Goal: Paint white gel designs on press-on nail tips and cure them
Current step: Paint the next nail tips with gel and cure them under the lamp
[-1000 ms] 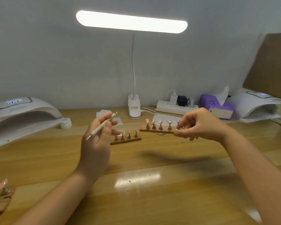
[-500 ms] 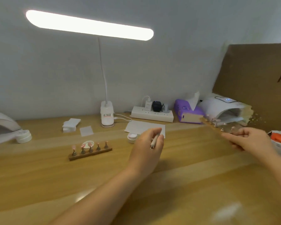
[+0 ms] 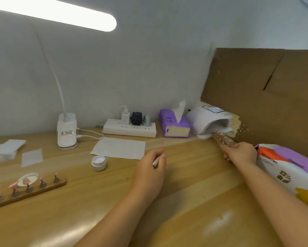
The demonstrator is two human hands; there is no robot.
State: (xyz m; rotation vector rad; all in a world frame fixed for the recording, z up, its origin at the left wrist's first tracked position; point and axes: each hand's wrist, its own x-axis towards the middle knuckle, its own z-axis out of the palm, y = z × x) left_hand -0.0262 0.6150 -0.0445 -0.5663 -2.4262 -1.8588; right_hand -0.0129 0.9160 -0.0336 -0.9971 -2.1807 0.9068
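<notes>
My right hand (image 3: 238, 152) grips the near end of a wooden strip of nail tips (image 3: 221, 138) and holds its far end at the mouth of the white curing lamp (image 3: 209, 120) at the back right. My left hand (image 3: 150, 168) hovers over the middle of the desk with a thin white brush (image 3: 156, 162) pinched in its curled fingers. A second wooden strip with pink tips (image 3: 27, 190) lies on the desk at the left. An open white gel pot (image 3: 98, 163) stands left of my left hand.
A desk lamp base (image 3: 67, 131), a power strip (image 3: 130, 130) and a purple tissue pack (image 3: 174, 124) line the back wall. A paper sheet (image 3: 118, 147) and white wipes (image 3: 6, 148) lie on the desk. Cardboard (image 3: 265, 90) and a printed bag (image 3: 290, 166) crowd the right side.
My view has swung right. My right hand has carried its strip of tips from the desk's middle to the right curing lamp's mouth. My left hand has followed rightward with the brush.
</notes>
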